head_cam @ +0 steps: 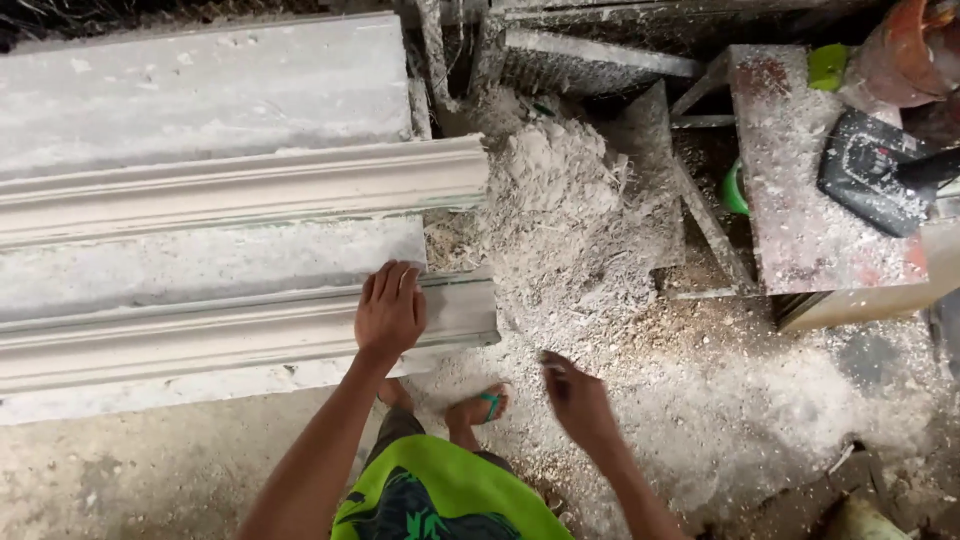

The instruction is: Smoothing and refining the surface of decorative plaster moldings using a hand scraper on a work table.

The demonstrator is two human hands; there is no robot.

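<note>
Our left hand [390,308] reaches forward and to the left, palm down, fingers together and pointing away from us, laid flat with the wrist straight. The left forearm runs bare from the near edge up to it in a long, nearly straight line, leaning slightly right as it goes far. Our right hand [577,402] hangs lower and nearer, out to the right, blurred; its fingers seem loosely curled, with the back of the hand turned up, and we cannot tell whether it holds anything. The right forearm angles in from the near right edge, pointing up and to the left.
</note>
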